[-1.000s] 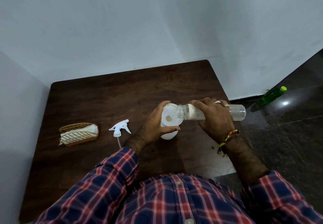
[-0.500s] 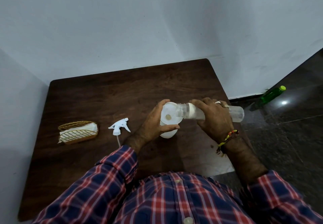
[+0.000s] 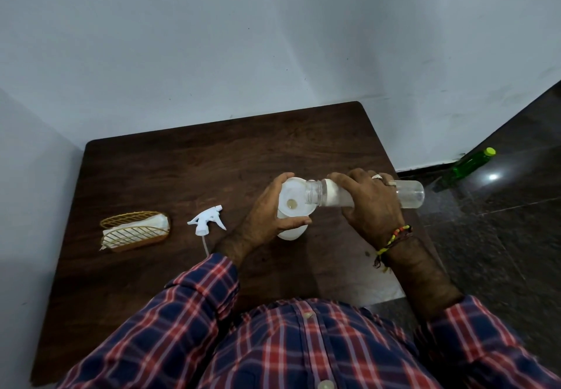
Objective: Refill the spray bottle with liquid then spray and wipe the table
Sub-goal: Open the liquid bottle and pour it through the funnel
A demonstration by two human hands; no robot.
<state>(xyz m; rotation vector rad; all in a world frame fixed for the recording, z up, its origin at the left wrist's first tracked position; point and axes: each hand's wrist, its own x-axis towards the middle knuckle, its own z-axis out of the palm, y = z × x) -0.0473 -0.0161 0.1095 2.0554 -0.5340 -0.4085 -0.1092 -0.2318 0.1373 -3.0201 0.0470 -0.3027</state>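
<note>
Two bare hands meet over the middle of the dark wooden table [image 3: 188, 176]. At centre frame the left hand [image 3: 267, 215] is curled around a white spray bottle [image 3: 290, 232] that stands upright on the tabletop, with a white funnel [image 3: 291, 197] seated in its open neck. Just right of it, the right hand [image 3: 370, 203] is closed around a clear plastic bottle [image 3: 409, 194], tipped on its side with its mouth resting over the funnel; a beaded bracelet [image 3: 394, 237] circles that wrist. Left of the left hand, the detached white trigger sprayer head [image 3: 206, 223] lies on the table, apart from the bottle. Further left sits a gold wire holder [image 3: 133, 234] with white napkins [image 3: 151, 221] in it. At the right edge of the frame a green bottle [image 3: 467, 165] stands on the dark floor
</note>
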